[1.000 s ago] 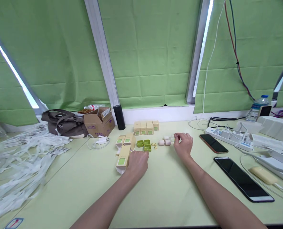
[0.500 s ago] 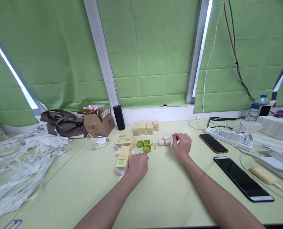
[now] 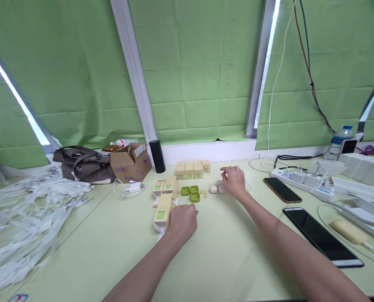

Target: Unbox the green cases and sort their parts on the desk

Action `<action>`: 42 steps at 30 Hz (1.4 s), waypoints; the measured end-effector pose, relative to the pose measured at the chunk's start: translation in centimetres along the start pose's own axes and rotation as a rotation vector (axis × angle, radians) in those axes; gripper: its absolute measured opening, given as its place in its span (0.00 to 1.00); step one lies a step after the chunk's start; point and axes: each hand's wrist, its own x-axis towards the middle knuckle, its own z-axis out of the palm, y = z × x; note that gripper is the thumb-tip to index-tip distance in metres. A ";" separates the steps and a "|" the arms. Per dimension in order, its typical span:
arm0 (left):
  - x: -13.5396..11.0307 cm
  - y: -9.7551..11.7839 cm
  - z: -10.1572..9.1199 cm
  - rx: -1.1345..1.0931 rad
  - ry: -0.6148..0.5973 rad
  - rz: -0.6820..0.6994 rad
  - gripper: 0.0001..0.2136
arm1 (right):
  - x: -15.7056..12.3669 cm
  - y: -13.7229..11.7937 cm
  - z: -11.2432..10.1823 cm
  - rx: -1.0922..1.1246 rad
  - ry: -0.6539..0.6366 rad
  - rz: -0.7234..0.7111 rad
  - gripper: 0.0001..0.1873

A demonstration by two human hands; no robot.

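My left hand rests on the table with its fingers curled against the near end of a long cream carton that has a green square on it. My right hand hovers over small pale pink cases in the middle of the table, fingers loosely bent and apart, with nothing seen in them. Between the hands lie green case halves and tiny yellow tiles. A row of small cream boxes stands behind them, and two more cartons lie left of the green pieces.
A heap of white strips covers the left of the table. A brown bag, a cardboard box and a black cylinder stand at the back. Two phones, a power strip, cables and a water bottle lie right.
My right hand has moved left and slightly away, from beside the pink cases to above them. My left hand has stayed at the carton.
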 end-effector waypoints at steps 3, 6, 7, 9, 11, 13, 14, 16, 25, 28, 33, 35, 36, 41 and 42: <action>0.0 -0.1 0.0 0.004 0.002 -0.009 0.16 | 2.3 0.0 0.7 -0.072 -0.095 -0.054 0.21; 0.0 -0.1 -0.1 0.005 -0.003 -0.015 0.16 | 4.3 0.2 1.4 -0.151 -0.177 -0.108 0.25; 0.0 -0.1 -0.1 0.005 -0.005 -0.017 0.16 | 4.8 0.2 1.5 -0.174 -0.201 -0.122 0.25; 0.0 -0.1 -0.1 0.005 -0.011 -0.017 0.16 | 5.7 0.1 1.8 -0.214 -0.241 -0.140 0.25; 0.1 -0.1 -0.1 0.005 -0.014 -0.013 0.16 | 6.2 -0.3 2.2 -0.246 -0.271 -0.150 0.25; 0.1 -0.1 -0.1 0.002 -0.014 -0.010 0.16 | 6.5 -0.8 2.6 -0.270 -0.293 -0.157 0.25; 0.1 0.0 -0.1 0.000 -0.014 -0.010 0.17 | 6.6 -1.1 2.9 -0.278 -0.303 -0.160 0.26; 0.1 0.0 -0.1 -0.002 -0.011 -0.012 0.17 | 6.7 -1.7 3.4 -0.289 -0.318 -0.162 0.28; 0.4 0.3 -0.2 0.001 -0.004 -0.010 0.17 | 8.2 -2.6 5.2 -0.299 -0.387 -0.094 0.41; 0.4 0.4 -0.4 0.010 -0.007 -0.003 0.17 | 8.6 -2.6 5.9 -0.298 -0.432 -0.071 0.45; 0.3 0.5 -0.5 0.019 -0.008 0.001 0.17 | 8.8 -2.4 6.7 -0.288 -0.508 -0.049 0.41; 0.3 0.5 -0.4 0.022 0.006 0.009 0.17 | 8.9 -2.4 6.7 -0.277 -0.513 -0.059 0.37; 0.3 0.5 -0.3 0.023 0.013 0.014 0.17 | 9.0 -2.5 6.6 -0.269 -0.506 -0.071 0.36; 0.3 0.3 -0.1 0.023 0.034 0.029 0.18 | 9.0 -3.1 6.6 -0.218 -0.457 -0.141 0.35; 0.3 0.3 0.0 0.023 0.036 0.030 0.18 | 9.0 -3.1 6.6 -0.209 -0.453 -0.144 0.35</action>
